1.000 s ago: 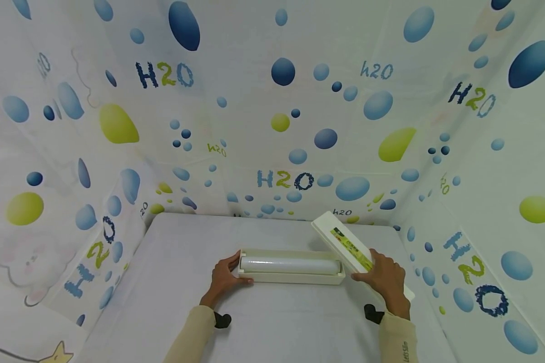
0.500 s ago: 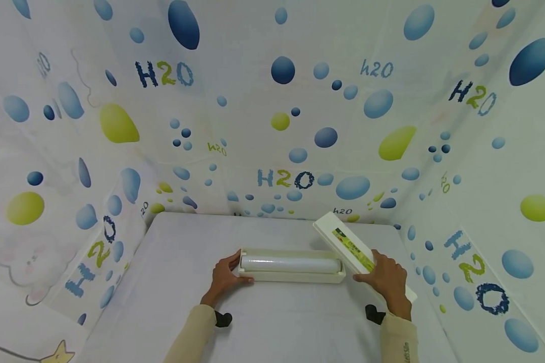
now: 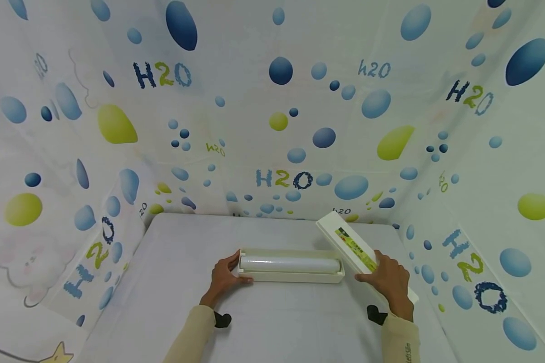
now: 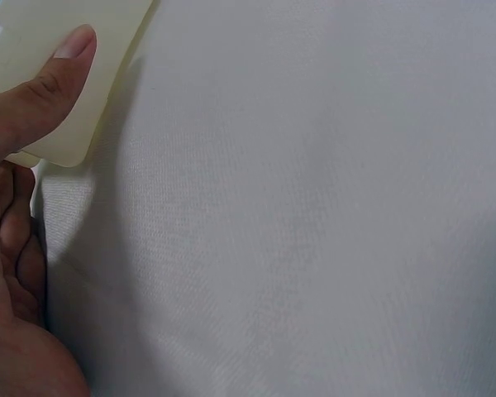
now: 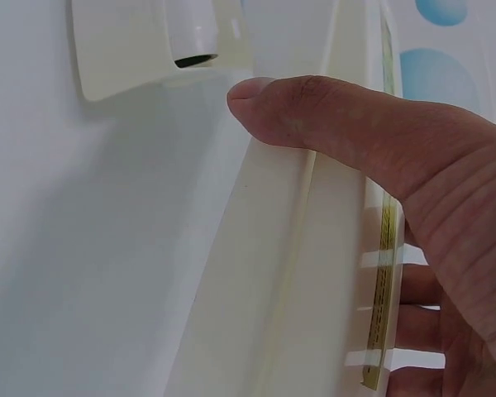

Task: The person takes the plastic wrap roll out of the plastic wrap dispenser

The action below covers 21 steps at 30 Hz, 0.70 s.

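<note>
A long cream plastic wrap dispenser box lies on the table, its top off. Inside it rests a roll of cling film. My left hand grips the box's left end, thumb along the front wall; the left wrist view shows that thumb pressed on the box corner. My right hand holds the dispenser's lid, tilted beyond the box's right end, with a green-yellow label on its top. In the right wrist view the thumb lies across the lid's side and several fingers reach behind it.
A white cloth covers the table. Behind and on both sides hang white curtains printed with blue and green drops and "H2O" lettering. Dark wrist straps show at both cuffs.
My right hand has shifted slightly to the right with the lid, a little farther from the box. The left hand and the box stay in place.
</note>
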Available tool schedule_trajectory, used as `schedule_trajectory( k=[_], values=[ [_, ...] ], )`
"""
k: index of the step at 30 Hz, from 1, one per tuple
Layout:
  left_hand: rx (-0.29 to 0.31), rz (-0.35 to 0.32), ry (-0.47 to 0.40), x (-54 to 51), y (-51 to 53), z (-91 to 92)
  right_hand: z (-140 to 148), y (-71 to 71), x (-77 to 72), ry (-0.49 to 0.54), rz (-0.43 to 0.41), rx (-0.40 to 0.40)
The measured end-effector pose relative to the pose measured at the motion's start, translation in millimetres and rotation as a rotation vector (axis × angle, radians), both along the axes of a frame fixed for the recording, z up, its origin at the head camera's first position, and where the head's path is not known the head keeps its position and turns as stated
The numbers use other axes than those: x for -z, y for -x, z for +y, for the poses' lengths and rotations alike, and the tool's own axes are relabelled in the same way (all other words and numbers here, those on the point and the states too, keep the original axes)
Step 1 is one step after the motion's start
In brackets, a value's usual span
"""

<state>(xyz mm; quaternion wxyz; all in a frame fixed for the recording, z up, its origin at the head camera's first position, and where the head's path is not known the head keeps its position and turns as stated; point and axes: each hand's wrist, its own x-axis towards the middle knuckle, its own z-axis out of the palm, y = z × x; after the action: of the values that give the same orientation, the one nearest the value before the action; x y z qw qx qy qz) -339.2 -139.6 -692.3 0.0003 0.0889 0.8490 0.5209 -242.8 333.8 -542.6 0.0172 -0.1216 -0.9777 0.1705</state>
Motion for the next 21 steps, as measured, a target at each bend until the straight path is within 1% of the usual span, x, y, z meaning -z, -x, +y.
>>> schedule_trajectory(
  k=[4, 7, 11, 16, 21],
  values=[
    [0.003, -0.005, -0.019, -0.1, -0.2, 0.1, 1.4, -0.6, 0.8, 0.009, 0.0, 0.011],
    [0.002, 0.024, -0.004, -0.9, -0.5, 0.4, 1.4, -1.3, 1.8, 0.016, 0.002, 0.019],
    [-0.011, 0.039, 0.025, -1.3, -1.6, 1.1, 0.8, -2.6, 2.8, 0.01, 0.009, 0.018],
    [-0.018, -0.009, 0.023, -1.9, -3.0, 1.2, 1.8, -4.8, 4.5, -0.004, 0.023, 0.006],
    [-0.014, -0.028, 0.013, -4.1, -3.7, 2.0, 5.3, -4.6, 6.3, 0.002, 0.02, 0.016]
  ],
)
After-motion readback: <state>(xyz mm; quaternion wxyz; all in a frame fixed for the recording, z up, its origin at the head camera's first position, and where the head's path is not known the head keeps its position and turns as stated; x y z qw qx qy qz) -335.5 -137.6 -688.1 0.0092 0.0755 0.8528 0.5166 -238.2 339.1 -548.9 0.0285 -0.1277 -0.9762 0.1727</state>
